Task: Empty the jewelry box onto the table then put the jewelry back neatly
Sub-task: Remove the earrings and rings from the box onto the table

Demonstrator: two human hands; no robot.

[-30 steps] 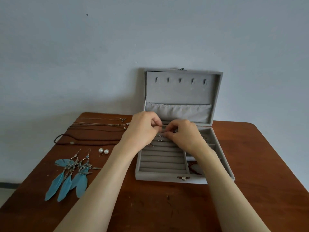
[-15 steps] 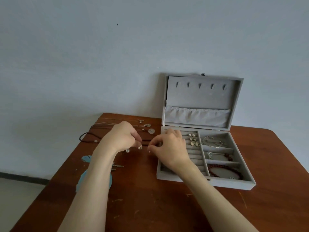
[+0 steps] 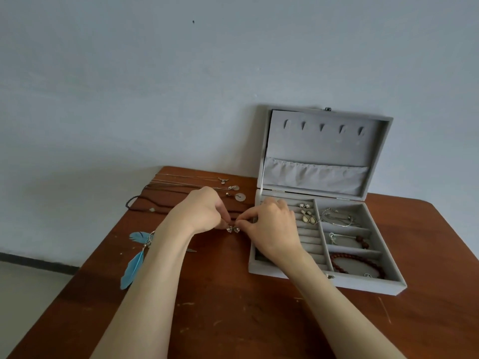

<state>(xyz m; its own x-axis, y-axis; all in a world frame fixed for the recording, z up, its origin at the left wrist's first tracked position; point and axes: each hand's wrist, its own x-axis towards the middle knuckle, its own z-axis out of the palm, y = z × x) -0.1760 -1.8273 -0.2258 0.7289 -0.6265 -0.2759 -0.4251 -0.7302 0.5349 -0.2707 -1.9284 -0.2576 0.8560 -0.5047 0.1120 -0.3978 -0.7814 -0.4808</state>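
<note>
Left hand (image 3: 204, 211) and right hand (image 3: 269, 224) each pinch one small clear earring (image 3: 232, 229) just above the desk (image 3: 233, 307); the open jewelry box (image 3: 326, 278) sits right of the hands. Risk: a loosened pinch would let an earring roll off.

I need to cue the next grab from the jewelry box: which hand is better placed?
Probably the right hand: it hovers over the jewelry box's ring rolls, beside the drop earrings. The left hand sits farther left over the table.
</note>
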